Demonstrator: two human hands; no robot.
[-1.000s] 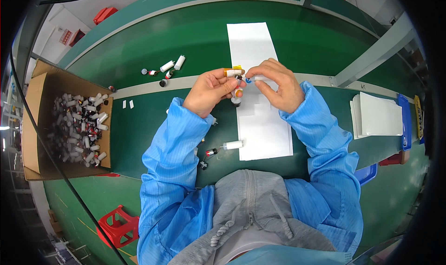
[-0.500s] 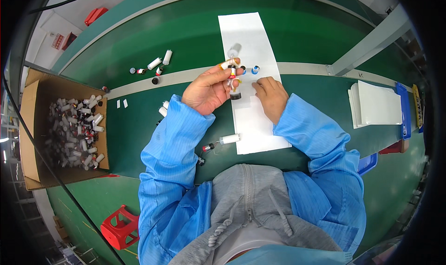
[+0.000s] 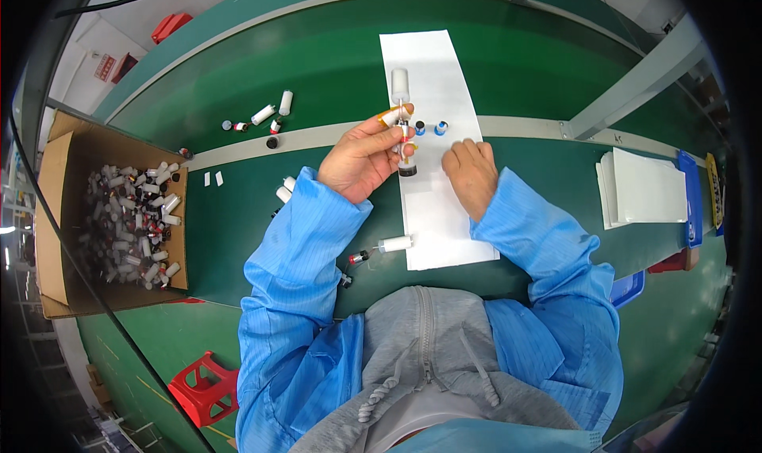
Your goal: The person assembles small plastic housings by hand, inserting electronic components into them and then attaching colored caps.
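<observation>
My left hand (image 3: pixel 361 159) is closed in a pinch above the white paper. Between its fingers it grips a slim upright assembly: a white cylinder (image 3: pixel 400 86) on a thin stem at the top, red and black parts in the middle, and a clear piece with a black end (image 3: pixel 407 169) below. A yellowish wrap (image 3: pixel 392 117) shows on one finger. My right hand (image 3: pixel 471 177) rests on the paper strip (image 3: pixel 441 223) with its fingers curled and their tips hidden. Just beyond lie two small blue-and-black pieces (image 3: pixel 441 128).
At the left, a cardboard box (image 3: pixel 54 215) holds many similar white, black and red pieces. More loose white cylinders (image 3: pixel 263 114) lie on the green bench, others beside my left sleeve. White sheets (image 3: pixel 647 187) are stacked at the right, near a grey post (image 3: pixel 635 80).
The white cylinder, blurred before, now stands sharp and upright in my left hand. My right hand has tucked in its thumb and curled more. The whole view has shifted slightly.
</observation>
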